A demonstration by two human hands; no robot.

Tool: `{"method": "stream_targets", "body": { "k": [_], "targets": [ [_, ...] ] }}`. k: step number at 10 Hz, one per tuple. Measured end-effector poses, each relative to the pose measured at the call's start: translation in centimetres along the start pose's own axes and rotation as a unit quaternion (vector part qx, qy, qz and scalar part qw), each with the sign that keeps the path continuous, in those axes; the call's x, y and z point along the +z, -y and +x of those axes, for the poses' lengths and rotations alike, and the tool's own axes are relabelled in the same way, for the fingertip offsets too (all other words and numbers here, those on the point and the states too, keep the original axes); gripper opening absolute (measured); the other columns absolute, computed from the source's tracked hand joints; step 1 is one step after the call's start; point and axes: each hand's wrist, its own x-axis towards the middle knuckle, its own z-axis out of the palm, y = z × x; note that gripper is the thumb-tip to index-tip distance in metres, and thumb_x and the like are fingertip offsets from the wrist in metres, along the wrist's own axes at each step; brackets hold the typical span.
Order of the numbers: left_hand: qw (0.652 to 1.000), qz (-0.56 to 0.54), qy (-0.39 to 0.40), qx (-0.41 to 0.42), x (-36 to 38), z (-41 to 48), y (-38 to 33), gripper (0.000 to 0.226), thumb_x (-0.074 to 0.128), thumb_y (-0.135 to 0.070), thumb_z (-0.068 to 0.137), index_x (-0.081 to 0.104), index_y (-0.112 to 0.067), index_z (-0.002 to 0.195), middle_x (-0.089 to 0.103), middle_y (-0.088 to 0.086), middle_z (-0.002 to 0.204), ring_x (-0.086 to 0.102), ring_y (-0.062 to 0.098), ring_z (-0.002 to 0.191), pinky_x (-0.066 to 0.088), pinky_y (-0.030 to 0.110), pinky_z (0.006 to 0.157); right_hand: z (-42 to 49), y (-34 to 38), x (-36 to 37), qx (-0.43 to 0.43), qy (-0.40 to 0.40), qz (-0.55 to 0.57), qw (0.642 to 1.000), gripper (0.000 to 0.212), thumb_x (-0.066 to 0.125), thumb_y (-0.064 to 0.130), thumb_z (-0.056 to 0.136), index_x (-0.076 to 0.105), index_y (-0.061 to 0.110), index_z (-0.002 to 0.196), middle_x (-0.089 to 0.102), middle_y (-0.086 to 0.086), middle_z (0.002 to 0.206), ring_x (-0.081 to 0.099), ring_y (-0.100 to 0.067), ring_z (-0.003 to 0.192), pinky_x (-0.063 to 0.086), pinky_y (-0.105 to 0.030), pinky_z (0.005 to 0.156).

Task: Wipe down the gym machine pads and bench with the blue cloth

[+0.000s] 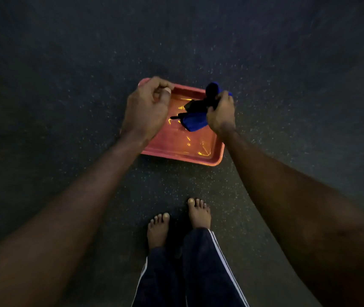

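R hand (pixel 220 114): clamped on blue cloth (pixel 195 122), bunched.
L hand (pixel 146 107): loosely curled, holding nothing.
Tray (pixel 183 157): red, wet, under both hands.

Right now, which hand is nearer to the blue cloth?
The right hand: it is closed around the blue cloth, holding it over the red tray. The left hand is curled over the tray's far-left corner, apart from the cloth.

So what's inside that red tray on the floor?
The shallow red plastic tray holds what looks like shiny water. A bunched blue cloth, gripped by the right hand, hangs over it. The left hand hides one corner.
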Motion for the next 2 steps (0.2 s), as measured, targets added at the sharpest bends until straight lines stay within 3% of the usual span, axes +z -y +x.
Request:
{"method": "stream_targets", "body": {
  "k": [1,2],
  "targets": [
    [0.999,0.006,0.018,-0.033,1.3,-1.7,1.9,0.018,0.053,-0.02,0.099,0.069,-0.02,0.107,0.065,-0.015,0.103,0.055,-0.014,0.086,0.039,0.0,0.071,-0.6,-2.0,2.3,-0.002,0.09,-0.028,0.996,0.034,0.055,0.002,0.092,0.053,0.001,0.125,0.046,-0.021,0.133,0.051,-0.03,0.118,0.034,-0.021,0.095],
    [0.998,0.012,0.029,-0.046,0.7,-2.8,0.9,0.018,0.053,-0.021,0.099,0.069,-0.02,0.109,0.065,-0.015,0.104,0.056,-0.01,0.086,0.039,0.0,0.072,-2.0,-2.3,1.3,0.0,0.1,-0.014,0.995,0.033,0.051,0.002,0.092,0.056,0.001,0.125,0.047,-0.02,0.135,0.051,-0.028,0.121,0.033,-0.019,0.097]
  ]
}}
